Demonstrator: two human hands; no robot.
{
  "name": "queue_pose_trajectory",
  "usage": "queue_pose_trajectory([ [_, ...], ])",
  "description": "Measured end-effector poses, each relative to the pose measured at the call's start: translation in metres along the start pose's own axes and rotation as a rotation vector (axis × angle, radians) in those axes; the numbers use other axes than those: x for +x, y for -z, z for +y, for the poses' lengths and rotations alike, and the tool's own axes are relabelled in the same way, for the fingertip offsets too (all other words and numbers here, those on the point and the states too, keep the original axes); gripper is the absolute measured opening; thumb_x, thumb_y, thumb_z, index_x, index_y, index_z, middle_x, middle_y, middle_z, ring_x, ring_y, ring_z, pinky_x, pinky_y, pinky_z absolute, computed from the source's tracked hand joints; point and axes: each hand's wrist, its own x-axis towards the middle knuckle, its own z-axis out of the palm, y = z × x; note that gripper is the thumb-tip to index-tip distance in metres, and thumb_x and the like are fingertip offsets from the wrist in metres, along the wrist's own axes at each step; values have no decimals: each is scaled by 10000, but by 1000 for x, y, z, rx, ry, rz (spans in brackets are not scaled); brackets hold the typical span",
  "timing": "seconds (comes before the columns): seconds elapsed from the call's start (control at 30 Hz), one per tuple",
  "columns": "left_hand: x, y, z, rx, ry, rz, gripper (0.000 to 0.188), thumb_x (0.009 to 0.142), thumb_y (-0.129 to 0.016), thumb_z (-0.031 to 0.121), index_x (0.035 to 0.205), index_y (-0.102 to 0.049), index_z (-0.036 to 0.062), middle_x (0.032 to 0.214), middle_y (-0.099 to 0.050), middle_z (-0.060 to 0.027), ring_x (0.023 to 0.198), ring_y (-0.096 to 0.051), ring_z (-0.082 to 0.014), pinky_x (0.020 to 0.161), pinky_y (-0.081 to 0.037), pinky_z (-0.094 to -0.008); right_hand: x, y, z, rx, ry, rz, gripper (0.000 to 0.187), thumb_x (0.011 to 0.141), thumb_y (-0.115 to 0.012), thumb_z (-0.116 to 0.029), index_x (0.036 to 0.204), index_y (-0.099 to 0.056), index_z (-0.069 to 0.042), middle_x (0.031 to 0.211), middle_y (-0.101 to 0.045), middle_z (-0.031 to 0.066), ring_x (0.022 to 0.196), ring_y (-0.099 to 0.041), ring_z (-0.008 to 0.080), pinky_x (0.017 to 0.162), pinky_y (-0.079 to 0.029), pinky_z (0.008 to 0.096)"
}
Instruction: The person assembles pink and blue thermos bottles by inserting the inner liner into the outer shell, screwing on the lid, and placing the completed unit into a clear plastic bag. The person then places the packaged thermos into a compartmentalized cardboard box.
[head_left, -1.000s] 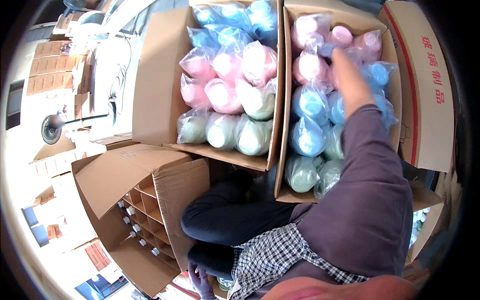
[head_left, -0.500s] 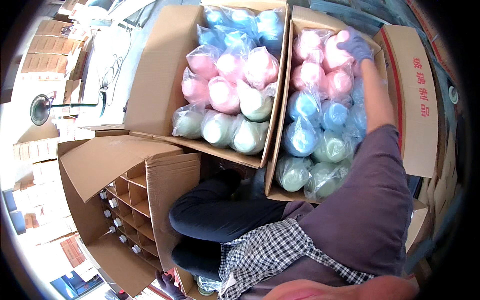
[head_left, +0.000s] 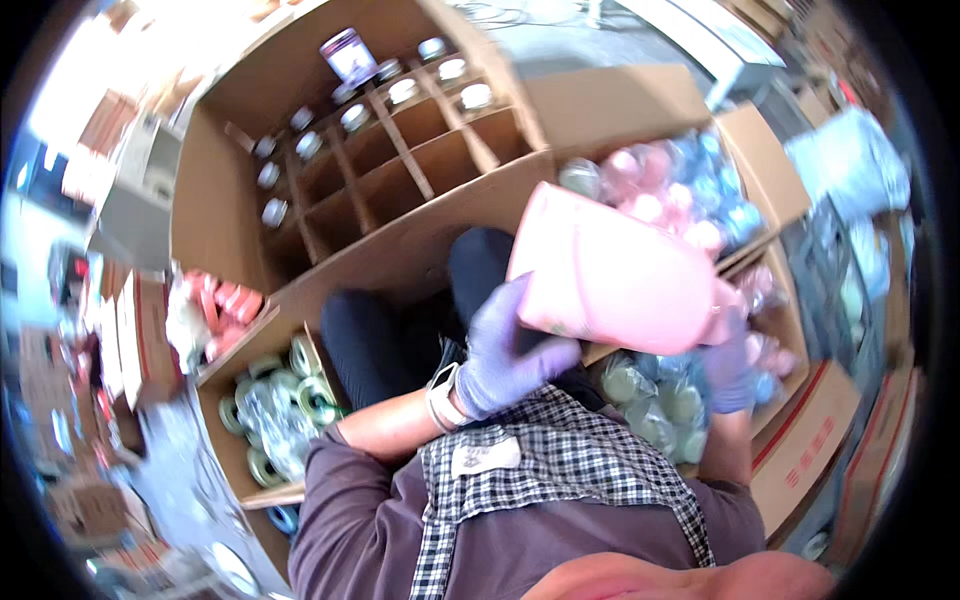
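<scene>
A smooth pink vessel (head_left: pixel 620 270), wide at one end and narrowing to a neck, lies tilted in front of my chest. My right hand (head_left: pixel 730 365), in a purple glove, is closed round its narrow end. By the lower corner of the wide end is my gloved left hand (head_left: pixel 505 350), thumb spread away from the fingers. Its fingertips meet the vessel's edge; I cannot tell whether they bear any weight. Beyond my knees stands a large carton (head_left: pixel 225 180) with cardboard dividers. White-capped bottles (head_left: pixel 403 91) fill some of its cells; others are bare.
Open cartons on the right hold pink, blue and green vessels in clear bags (head_left: pixel 690 405). Beside my left elbow, a smaller box (head_left: pixel 235 480) contains pale green ring-shaped pieces (head_left: pixel 265 465). A light blue plastic bag (head_left: pixel 855 165) lies at the far right.
My view has turned toward the divided carton. My right hand has come back from the right-hand carton with a pink vessel, now unbagged. My left hand has risen beside it.
</scene>
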Motion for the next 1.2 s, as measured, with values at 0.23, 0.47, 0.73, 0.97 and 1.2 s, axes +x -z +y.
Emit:
queue_pose_trajectory([
  [0.23,-37,162,-8,-369,110,738,304,984,-574,288,1112,-650,23,1068,-660,-53,967,-600,-143,876,-469,-335,118,-95,-96,-192,808,-61,769,716,-816,-189,1396,-483,-53,1336,-544,187,1254,-534,378,1074,-432,487],
  [0.47,-43,178,15,700,-433,25,398,711,-824,336,563,-499,159,560,-484,-12,526,-501,-234,554,-372,-375,339,-242,-13,-953,214,-434,908,738,-737,-441,1527,-358,-201,1442,-443,231,1303,-505,448,1108,-420,517],
  [0.73,-48,161,-42,432,-281,21,329,734,-809,288,559,-569,145,531,-510,-26,516,-516,-252,580,-388,-372,456,-262,-14,-693,-131,-524,897,759,-721,-578,1445,-501,-45,1319,-608,282,1189,-631,351,969,-525,458],
  [0.97,-44,173,-54,272,-184,21,134,661,-706,141,591,-600,99,608,-515,-62,608,-517,-286,616,-403,-384,483,-269,49,-1054,-339,-769,394,685,-845,-353,952,-787,-68,956,-757,106,787,-705,228,738,-587,419],
  [1.2,-43,181,-51,250,-139,-44,151,734,-664,174,624,-623,79,656,-569,-74,699,-587,-293,690,-485,-384,516,-244,-101,-870,259,-642,260,748,-795,-296,825,-749,-53,818,-744,123,640,-656,159,616,-558,342],
])
